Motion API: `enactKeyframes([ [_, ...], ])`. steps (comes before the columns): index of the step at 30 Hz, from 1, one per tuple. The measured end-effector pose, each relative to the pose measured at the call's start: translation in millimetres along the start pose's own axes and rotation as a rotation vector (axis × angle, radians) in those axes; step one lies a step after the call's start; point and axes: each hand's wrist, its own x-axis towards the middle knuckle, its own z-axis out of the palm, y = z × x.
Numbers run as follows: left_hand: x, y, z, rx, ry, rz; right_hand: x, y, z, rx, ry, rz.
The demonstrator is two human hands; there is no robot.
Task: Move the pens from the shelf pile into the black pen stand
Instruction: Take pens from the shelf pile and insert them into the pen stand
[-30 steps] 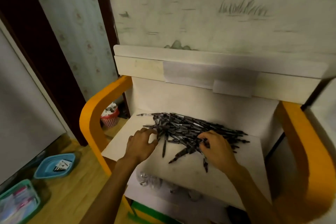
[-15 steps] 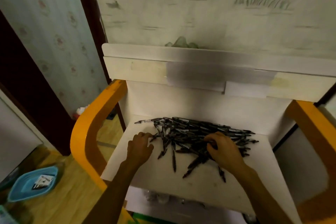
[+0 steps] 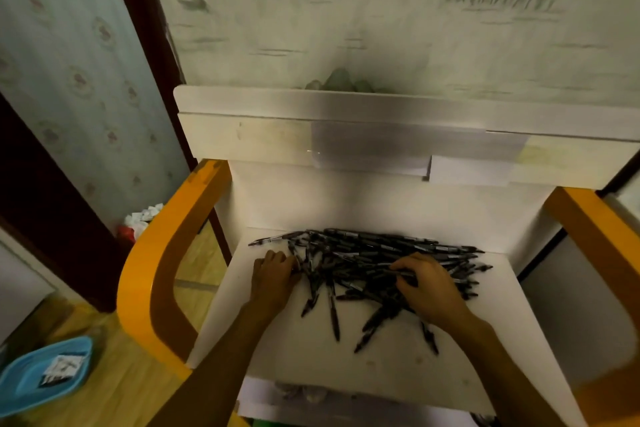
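On the white shelf, between two orange side rails, lies the pile of black pens, spread in a loose heap toward the far wall, with a few stragglers pointing toward the near edge. The left hand sits at the left end of the pile, its fingers curled against the outermost pens; whether it actually pinches one cannot be told from this angle. The right hand rests on the right half of the heap, fingers bent down into the pens and apparently closing around several of them, though the grip itself is hidden under the knuckles.

No black pen stand shows anywhere in view, so every visible pen is on the shelf and the task looks to be at its beginning: the step in hand seems to be gathering a bundle out of the pile. The next move likely calls for aligning the pens so they lie parallel, closing the fingers firmly around a manageable bunch, lifting clear without dragging the tangled neighbours off the near edge, and then turning to find the stand.

Off to the left, on the wooden floor, sits a blue tray with something small inside, and a red basket stands by the dark door frame.
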Motion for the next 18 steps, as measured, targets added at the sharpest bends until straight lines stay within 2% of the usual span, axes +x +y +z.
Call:
enactKeyframes([
  [4, 1, -1, -2, 0.044, -0.068, 0.059, 1, 2, -4, 0.008, 0.017, -0.005],
  [11, -14, -4, -13, 0.037, -0.232, 0.011, 3, 1, -6, 0.002, 0.035, -0.035],
  [15, -23, -5, -22, 0.094, -0.327, -0.045, 3, 3, -3, 0.012, 0.023, -0.039],
  [18, -28, -5, -27, 0.107, -0.307, -0.151, 3, 6, 0, 0.006, 0.004, -0.030],
])
